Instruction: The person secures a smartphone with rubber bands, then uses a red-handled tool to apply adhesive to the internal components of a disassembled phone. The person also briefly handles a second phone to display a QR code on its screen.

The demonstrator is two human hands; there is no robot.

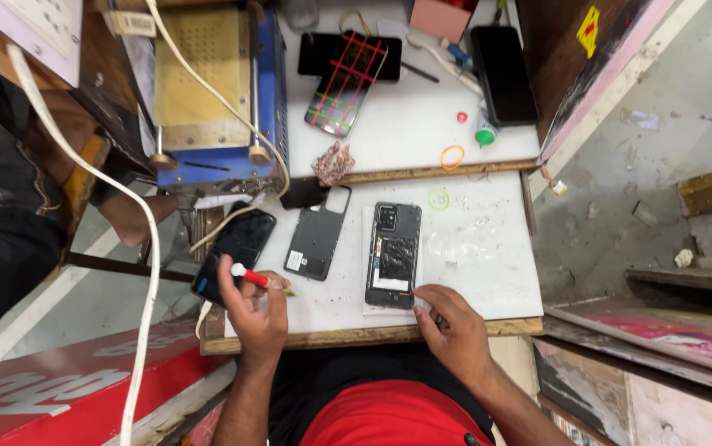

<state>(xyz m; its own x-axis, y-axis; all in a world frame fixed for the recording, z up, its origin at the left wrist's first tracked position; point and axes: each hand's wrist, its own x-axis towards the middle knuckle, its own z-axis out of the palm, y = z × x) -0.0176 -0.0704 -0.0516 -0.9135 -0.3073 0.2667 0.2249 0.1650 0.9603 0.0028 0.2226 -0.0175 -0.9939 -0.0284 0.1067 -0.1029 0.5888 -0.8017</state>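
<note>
Near the tabletop front edge, left hand fingers pinch a red-handled screwdriver; right hand fingertips, loosely spread, steady the opened phone. Back cover lies just left. Best keep the phone pinned flat, tool upright.

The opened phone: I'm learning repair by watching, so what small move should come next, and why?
Probably bring the red-handled screwdriver in the left hand across to the opened phone. The right hand touches its lower corner, and the back cover already lies apart beside it.
</note>
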